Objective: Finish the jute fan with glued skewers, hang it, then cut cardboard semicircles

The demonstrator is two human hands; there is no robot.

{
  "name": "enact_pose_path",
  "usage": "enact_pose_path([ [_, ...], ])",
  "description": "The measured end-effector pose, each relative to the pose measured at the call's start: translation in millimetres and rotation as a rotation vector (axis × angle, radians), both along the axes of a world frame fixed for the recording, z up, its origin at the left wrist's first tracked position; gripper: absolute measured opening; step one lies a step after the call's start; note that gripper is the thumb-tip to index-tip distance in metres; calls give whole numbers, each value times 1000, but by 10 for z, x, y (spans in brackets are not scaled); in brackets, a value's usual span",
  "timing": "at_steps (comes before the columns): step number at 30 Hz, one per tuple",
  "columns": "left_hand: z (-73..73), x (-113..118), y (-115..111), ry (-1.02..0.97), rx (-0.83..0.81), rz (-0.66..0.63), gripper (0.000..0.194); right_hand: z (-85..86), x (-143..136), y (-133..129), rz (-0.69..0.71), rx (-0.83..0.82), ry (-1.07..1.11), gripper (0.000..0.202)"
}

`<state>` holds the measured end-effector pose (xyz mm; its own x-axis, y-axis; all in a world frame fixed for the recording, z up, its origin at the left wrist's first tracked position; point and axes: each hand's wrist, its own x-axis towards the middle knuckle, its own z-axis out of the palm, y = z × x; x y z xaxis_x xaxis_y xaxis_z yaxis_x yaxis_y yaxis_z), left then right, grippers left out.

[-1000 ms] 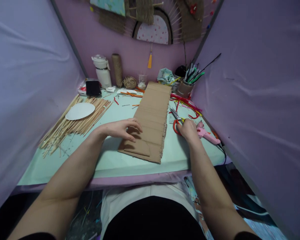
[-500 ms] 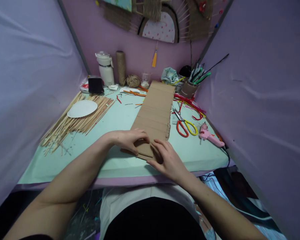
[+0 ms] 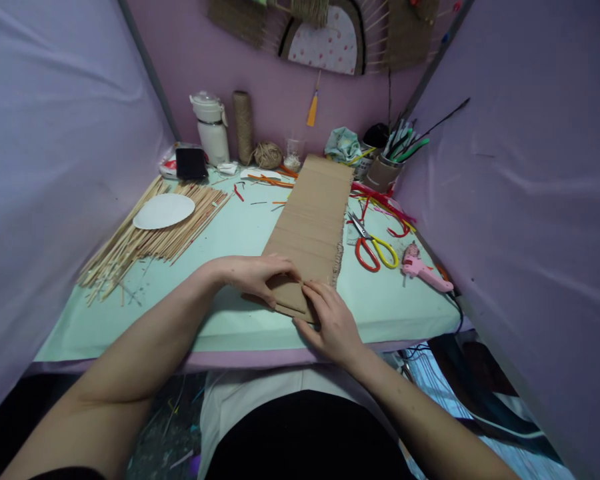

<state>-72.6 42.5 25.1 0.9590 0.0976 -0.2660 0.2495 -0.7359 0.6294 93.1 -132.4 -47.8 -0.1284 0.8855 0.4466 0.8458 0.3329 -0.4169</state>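
Note:
A long strip of brown cardboard (image 3: 313, 220) lies lengthwise across the table, its right edge ragged with the corrugation showing. On its near end rests a smaller cardboard piece (image 3: 289, 293). My left hand (image 3: 260, 275) curves over that piece from the left, thumb at its near side and fingers on its far edge. From the right, my right hand (image 3: 333, 323) grips its right end between thumb and fingers. The fingertips of both hands come close together at the far edge. Part of the small piece is hidden under the hands.
Scissors (image 3: 367, 243) and a pink glue gun (image 3: 423, 268) lie to the right. Wooden sticks (image 3: 180, 243) with a white oval (image 3: 164, 211) on top spread at left. Along the back stand a white bottle (image 3: 213, 133), twine (image 3: 267, 155) and a can of pipe cleaners (image 3: 383, 175).
The view has tilted slightly downward. My right hand has closed in a little on the right end of the small cardboard piece; my left hand stays nearly where it was.

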Motion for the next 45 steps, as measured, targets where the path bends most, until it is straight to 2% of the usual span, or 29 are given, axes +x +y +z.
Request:
enact_pose_path([
  [6,76,-84,108,11,-83,49,48,-3,-17,1,-17,34,-8,48],
  [12,72,-105,130,10,-88,84,42,-13,-23,3,-23,36,-18,47],
  [21,54,-71,75,38,5,68,48,-4,-44,6,-23,25,-16,46],
  [33,47,-84,82,77,17,59,53,37,-88,1,-4,43,-8,48],
  [40,-13,-88,103,48,20,53,51,33,-180,2,48,65,-33,38],
  [45,9,-84,101,69,32,54,52,40,-180,4,40,50,-26,36],
])
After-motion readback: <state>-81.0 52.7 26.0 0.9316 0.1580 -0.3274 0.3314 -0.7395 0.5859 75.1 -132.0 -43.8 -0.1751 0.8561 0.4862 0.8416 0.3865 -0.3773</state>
